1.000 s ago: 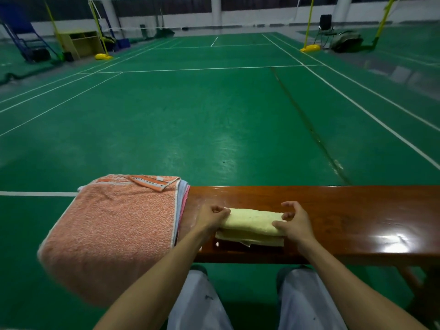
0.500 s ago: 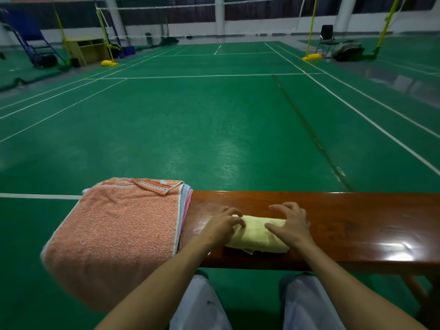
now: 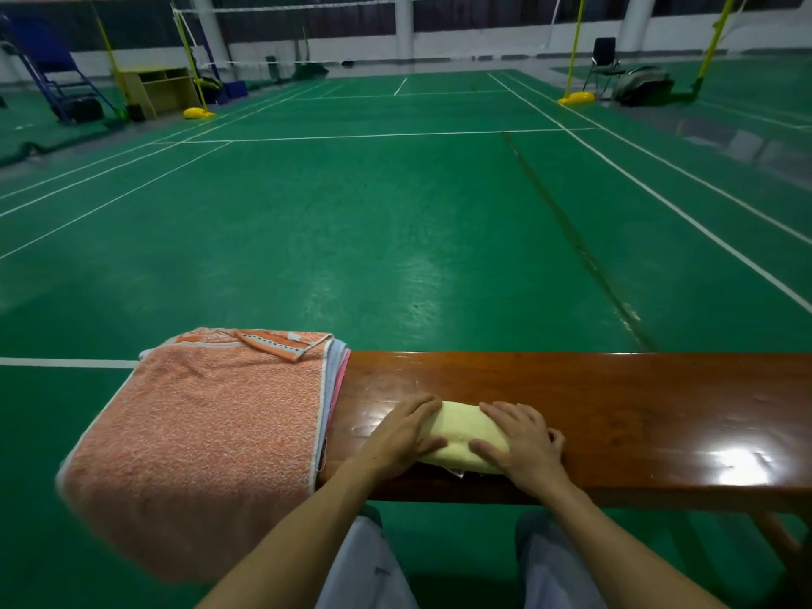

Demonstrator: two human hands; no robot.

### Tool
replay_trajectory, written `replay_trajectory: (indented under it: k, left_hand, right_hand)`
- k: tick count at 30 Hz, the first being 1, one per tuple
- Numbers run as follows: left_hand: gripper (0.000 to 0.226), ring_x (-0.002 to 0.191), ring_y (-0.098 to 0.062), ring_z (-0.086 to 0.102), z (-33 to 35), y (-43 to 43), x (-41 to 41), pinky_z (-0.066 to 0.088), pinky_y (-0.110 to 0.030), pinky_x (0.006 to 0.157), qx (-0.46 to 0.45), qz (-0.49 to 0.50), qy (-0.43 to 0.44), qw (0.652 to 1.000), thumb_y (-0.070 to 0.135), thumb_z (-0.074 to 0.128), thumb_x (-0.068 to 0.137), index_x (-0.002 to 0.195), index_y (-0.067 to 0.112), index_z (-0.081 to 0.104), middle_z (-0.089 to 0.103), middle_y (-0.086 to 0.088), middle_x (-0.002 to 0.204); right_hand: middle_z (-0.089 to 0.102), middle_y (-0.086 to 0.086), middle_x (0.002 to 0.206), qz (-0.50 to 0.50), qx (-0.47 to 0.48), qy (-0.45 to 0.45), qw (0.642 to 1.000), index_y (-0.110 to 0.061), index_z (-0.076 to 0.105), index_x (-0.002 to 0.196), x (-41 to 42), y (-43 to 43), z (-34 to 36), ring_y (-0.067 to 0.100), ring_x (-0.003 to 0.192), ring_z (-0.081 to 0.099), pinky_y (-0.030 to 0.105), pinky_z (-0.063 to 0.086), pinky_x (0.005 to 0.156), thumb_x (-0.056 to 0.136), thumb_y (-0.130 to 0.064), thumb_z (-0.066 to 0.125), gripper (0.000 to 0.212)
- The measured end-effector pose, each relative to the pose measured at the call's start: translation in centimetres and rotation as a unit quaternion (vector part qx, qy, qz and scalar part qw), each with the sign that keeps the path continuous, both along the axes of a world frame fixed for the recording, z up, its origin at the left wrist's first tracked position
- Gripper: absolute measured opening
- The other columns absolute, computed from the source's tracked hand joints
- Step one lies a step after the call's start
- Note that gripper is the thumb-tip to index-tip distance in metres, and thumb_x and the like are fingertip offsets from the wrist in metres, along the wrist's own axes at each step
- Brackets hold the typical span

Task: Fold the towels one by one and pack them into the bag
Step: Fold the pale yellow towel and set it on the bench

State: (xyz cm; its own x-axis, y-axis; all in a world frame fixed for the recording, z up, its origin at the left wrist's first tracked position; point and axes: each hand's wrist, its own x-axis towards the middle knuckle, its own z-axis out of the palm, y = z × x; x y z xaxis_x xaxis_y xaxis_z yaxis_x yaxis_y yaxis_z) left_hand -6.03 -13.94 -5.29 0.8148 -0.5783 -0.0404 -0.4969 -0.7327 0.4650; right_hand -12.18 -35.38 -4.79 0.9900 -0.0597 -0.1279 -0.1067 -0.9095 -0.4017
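1 yellow towel [image 3: 466, 434] under L hand [image 3: 402, 438], R hand [image 3: 523, 448].

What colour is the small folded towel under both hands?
Pale yellow, plain; the small folded towel shows best in the head view.

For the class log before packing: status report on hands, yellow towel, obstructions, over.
Both flat: left hand and right hand pressing folded yellow towel on bench. At left, orange towel stack, apart, not in the way.
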Motion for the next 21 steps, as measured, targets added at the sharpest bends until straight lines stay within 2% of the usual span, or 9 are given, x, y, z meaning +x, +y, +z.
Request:
replay_trajectory:
  k: [1, 3, 5, 8, 11, 13, 15, 17, 21]
  left_hand:
    - [0.07, 0.145, -0.012, 0.012, -0.4, 0.2, 0.0, 0.01, -0.034, 0.117, 0.015, -0.003, -0.003, 1.0, 0.052, 0.046, 0.095, 0.152, 0.019, 0.023, 0.017, 0.003, 0.16]
    - [0.076, 0.146, -0.007, -0.003, -0.9, 0.4, 0.2, -0.001, -0.042, 0.118, 0.038, -0.008, -0.003, 0.999, 0.058, 0.039, 0.094, 0.154, 0.021, 0.013, 0.006, 0.007, 0.161]
    - [0.083, 0.146, -0.006, -0.005, -1.0, 0.5, 0.7, -0.002, -0.044, 0.118, 0.035, -0.017, 0.002, 0.999, 0.066, 0.036, 0.089, 0.154, 0.022, 0.011, 0.004, 0.007, 0.162]
    - [0.1, 0.146, -0.006, -0.002, -1.0, 0.0, 1.6, -0.003, -0.036, 0.116, 0.013, -0.026, 0.004, 1.0, 0.085, 0.022, 0.074, 0.153, 0.024, 0.012, 0.006, 0.008, 0.161]
    - [0.107, 0.144, -0.002, -0.003, -1.4, -1.3, 2.6, -0.004, -0.033, 0.117, 0.002, -0.033, -0.009, 0.999, 0.091, 0.016, 0.068, 0.153, 0.026, 0.012, 0.007, 0.012, 0.16]
    - [0.103, 0.143, -0.001, -0.002, -0.8, -3.2, 3.2, -0.002, -0.038, 0.12, 0.012, -0.044, -0.004, 0.999, 0.088, 0.023, 0.071, 0.153, 0.026, 0.014, 0.009, 0.011, 0.16]
    - [0.086, 0.145, -0.007, 0.005, -0.2, -5.9, 4.0, 0.005, -0.043, 0.121, 0.005, -0.042, 0.022, 0.999, 0.071, 0.045, 0.082, 0.151, 0.027, 0.02, 0.014, 0.009, 0.159]
    - [0.077, 0.146, -0.013, 0.01, 0.0, -9.8, 4.9, 0.011, -0.043, 0.118, -0.019, -0.042, 0.052, 0.998, 0.057, 0.06, 0.084, 0.148, 0.032, 0.025, 0.02, 0.009, 0.157]
    - [0.06, 0.146, -0.013, 0.014, -1.1, -19.2, 7.1, 0.009, -0.043, 0.12, -0.03, -0.124, 0.008, 0.992, 0.055, 0.063, 0.084, 0.132, 0.024, 0.043, 0.022, 0.009, 0.157]
  right_hand:
    - [0.029, -0.017, 0.153, 0.0, -0.005, -0.008, 1.0, -0.047, 0.03, 0.146, -0.2, -0.2, -0.4, 0.013, 0.142, 0.017, 0.046, 0.018, 0.108, 0.045, -0.102, -0.008, 0.122]
    - [0.03, -0.017, 0.152, -0.004, -0.019, -0.032, 0.999, -0.047, 0.031, 0.146, -0.2, -0.4, -1.0, 0.012, 0.142, 0.017, 0.047, 0.015, 0.109, 0.038, -0.099, -0.021, 0.131]
    - [0.034, -0.017, 0.148, -0.006, -0.025, -0.055, 0.998, -0.045, 0.035, 0.144, -0.2, -0.4, -1.3, 0.011, 0.14, 0.021, 0.047, 0.013, 0.109, 0.042, -0.099, -0.021, 0.129]
    - [0.042, -0.016, 0.142, -0.025, -0.021, -0.088, 0.996, -0.042, 0.045, 0.139, -0.1, -0.9, -1.9, 0.01, 0.136, 0.028, 0.047, 0.013, 0.107, 0.051, -0.098, -0.015, 0.12]
    - [0.048, -0.015, 0.138, -0.038, -0.024, -0.112, 0.993, -0.039, 0.05, 0.134, 0.2, -2.1, -2.0, 0.012, 0.134, 0.034, 0.048, 0.013, 0.106, 0.057, -0.097, -0.012, 0.114]
    - [0.051, -0.013, 0.135, -0.049, -0.022, -0.116, 0.992, -0.038, 0.053, 0.132, 0.5, -3.7, -2.0, 0.014, 0.132, 0.038, 0.049, 0.015, 0.105, 0.062, -0.096, -0.004, 0.107]
    - [0.054, -0.012, 0.132, -0.069, -0.026, -0.115, 0.991, -0.039, 0.052, 0.133, 0.6, -5.8, -2.2, 0.016, 0.13, 0.041, 0.051, 0.018, 0.104, 0.069, -0.093, 0.008, 0.095]
    - [0.058, -0.008, 0.127, -0.103, -0.032, -0.132, 0.985, -0.038, 0.056, 0.13, 0.4, -8.9, -2.4, 0.019, 0.126, 0.046, 0.053, 0.021, 0.101, 0.073, -0.09, 0.011, 0.089]
    - [0.058, -0.008, 0.122, -0.185, -0.043, -0.142, 0.971, -0.038, 0.061, 0.122, -0.9, -16.4, -2.5, 0.019, 0.121, 0.046, 0.053, 0.023, 0.099, 0.074, -0.085, 0.021, 0.078]
